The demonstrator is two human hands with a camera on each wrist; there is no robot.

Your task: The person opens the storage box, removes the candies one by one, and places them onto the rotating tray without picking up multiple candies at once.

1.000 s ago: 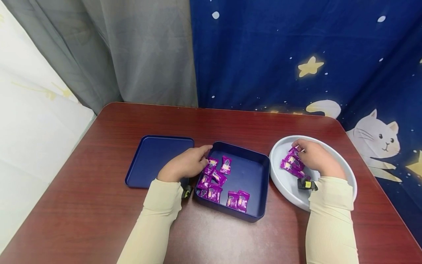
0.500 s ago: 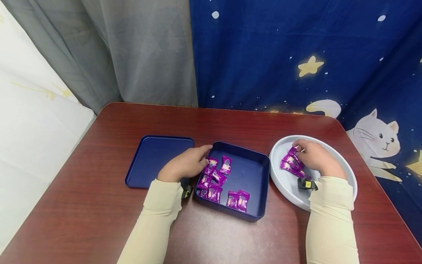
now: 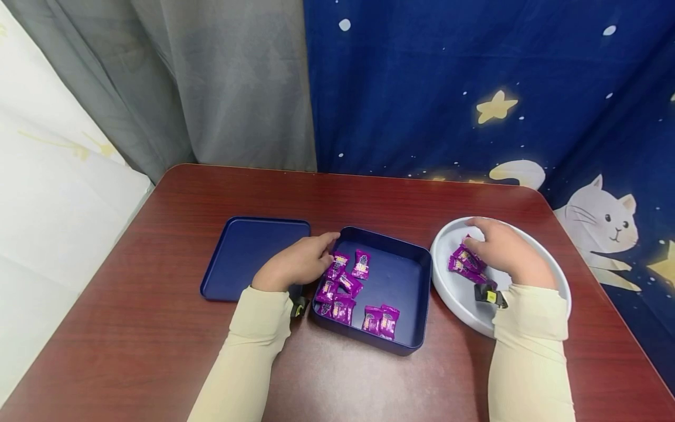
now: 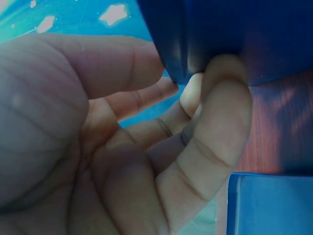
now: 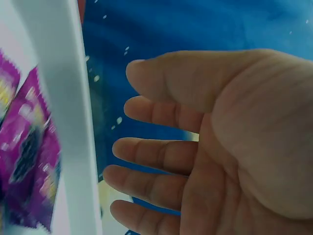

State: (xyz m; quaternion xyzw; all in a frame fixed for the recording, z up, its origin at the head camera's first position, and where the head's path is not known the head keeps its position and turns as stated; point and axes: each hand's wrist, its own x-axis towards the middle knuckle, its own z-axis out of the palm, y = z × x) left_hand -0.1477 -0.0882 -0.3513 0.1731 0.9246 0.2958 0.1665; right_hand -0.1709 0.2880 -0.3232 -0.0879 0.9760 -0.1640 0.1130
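My left hand [image 3: 295, 262] holds the left side of a dark blue square box [image 3: 403, 275]. In the left wrist view, its thumb and curled fingers [image 4: 225, 117] meet the box wall [image 4: 215, 34]. Purple-wrapped candies [image 3: 343, 308] lie inside the box, several along its left side and two near the front edge. Over the round white tray [image 3: 448, 293], my right hand [image 3: 503, 249] has its fingers extended and nothing in them. Below its thumb side, a few more purple candies [image 3: 466, 261] lie on the tray; the palm hides part of that area.
A dark blue flat lid [image 3: 248, 252] lies left of the box, partly behind my left hand. The box and tray stand close together on the reddish-brown wooden table [image 3: 158, 328]. Grey and blue curtains [image 3: 411, 88] hang behind the table's far edge.
My right hand's fingers, earlier bent at the top candy in the tray, have straightened and come away from it. The left hand and the box stay in place.
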